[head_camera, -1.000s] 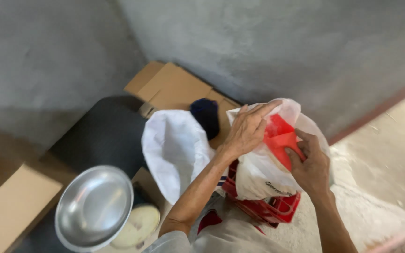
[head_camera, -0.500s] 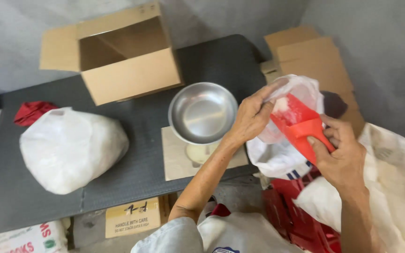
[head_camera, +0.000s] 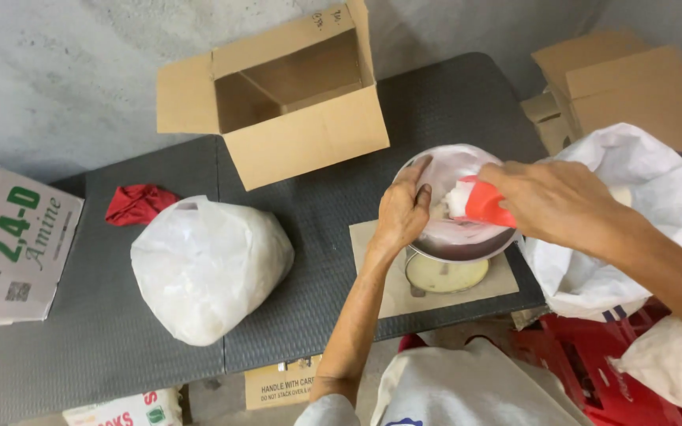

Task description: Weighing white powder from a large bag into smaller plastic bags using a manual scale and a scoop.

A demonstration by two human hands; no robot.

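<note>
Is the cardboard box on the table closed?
No, the cardboard box lies on its side with flaps spread, its empty inside showing.

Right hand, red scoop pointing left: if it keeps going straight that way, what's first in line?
Most likely the left hand, whose fingers rest on the rim of the round metal bowl. The right hand tips its red plastic scoop toward it over the bowl; depth is unclear.

A makeshift packing or storeroom workspace: a dark folding tabletop point(head_camera: 294, 315) stands against a bare grey concrete wall point(head_camera: 80, 71). An open cardboard box point(head_camera: 294, 102), flattened cartons point(head_camera: 625, 79), a printed carton point(head_camera: 13, 244), a tied white plastic bag point(head_camera: 207, 268) and a woven white sack point(head_camera: 625, 213) crowd it, with a metal weighing bowl point(head_camera: 455, 244) on a scale.
</note>
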